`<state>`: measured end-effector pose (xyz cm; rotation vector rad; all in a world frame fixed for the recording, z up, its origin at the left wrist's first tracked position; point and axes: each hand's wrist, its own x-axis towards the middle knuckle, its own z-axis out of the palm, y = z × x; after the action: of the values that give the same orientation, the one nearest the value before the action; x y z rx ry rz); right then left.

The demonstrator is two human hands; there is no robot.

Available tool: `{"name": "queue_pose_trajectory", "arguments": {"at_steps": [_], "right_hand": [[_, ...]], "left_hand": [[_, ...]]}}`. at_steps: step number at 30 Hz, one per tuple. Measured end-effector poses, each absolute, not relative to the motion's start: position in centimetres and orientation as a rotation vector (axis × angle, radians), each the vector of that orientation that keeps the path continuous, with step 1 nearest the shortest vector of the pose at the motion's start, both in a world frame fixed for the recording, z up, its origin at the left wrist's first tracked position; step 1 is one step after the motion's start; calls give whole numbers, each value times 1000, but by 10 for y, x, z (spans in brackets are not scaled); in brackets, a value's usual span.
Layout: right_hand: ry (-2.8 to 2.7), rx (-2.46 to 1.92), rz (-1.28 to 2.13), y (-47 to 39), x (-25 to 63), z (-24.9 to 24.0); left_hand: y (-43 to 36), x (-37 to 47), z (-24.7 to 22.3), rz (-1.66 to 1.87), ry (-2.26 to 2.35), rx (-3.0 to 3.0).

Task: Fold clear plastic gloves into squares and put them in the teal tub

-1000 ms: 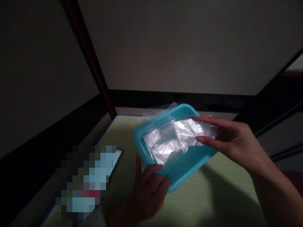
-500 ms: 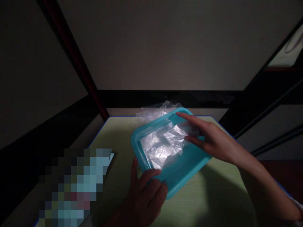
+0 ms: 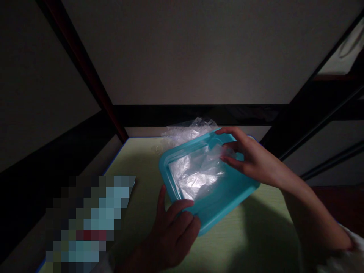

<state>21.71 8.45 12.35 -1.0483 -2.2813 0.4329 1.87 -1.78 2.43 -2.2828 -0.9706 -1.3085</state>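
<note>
A turquoise plastic tray (image 3: 224, 204) is tilted above the table. My left hand (image 3: 178, 231) grips its near left rim, with fingers curled over the edge. Inside the tray, toward its left end, lie shiny clear plastic bags (image 3: 196, 182), crumpled and partly overlapping. Over the tray's right part, my right hand (image 3: 247, 155) pinches a clear plastic bag (image 3: 217, 151) between thumb and fingers. Its index finger reaches to the far rim. My right palm hides part of the tray's right end.
Behind the tray, more crumpled clear plastic (image 3: 190, 132) lies at the table's back edge. The pale green table (image 3: 136, 163) has a blue edge and stands against a panelled wall (image 3: 196, 53). A pixelated flat item (image 3: 105, 212) lies at the left.
My right hand has bunched up the bag it pinches and drawn it slightly up, and its fingers are more bent. My left hand keeps its hold on the tray.
</note>
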Motion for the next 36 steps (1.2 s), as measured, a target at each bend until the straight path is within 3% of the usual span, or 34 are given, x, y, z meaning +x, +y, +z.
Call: {"name": "queue_pose_trajectory", "arguments": {"at_steps": [18,21,28,36], "right_hand": [[-2925,-1229,-138,86,214,102],[-2951,-1203,-87,87,210,106],[-2867,-754,391,89,212,114],[-2728,-839,331,87,215,117]], "left_hand": [[-16,20,23,-1299,-873,-2323],[-16,20,23,-1311,-869,-2325],[-15,22,22,-1289,-902,-2312],[-16,22,25,-1283,-922,-2306]]}}
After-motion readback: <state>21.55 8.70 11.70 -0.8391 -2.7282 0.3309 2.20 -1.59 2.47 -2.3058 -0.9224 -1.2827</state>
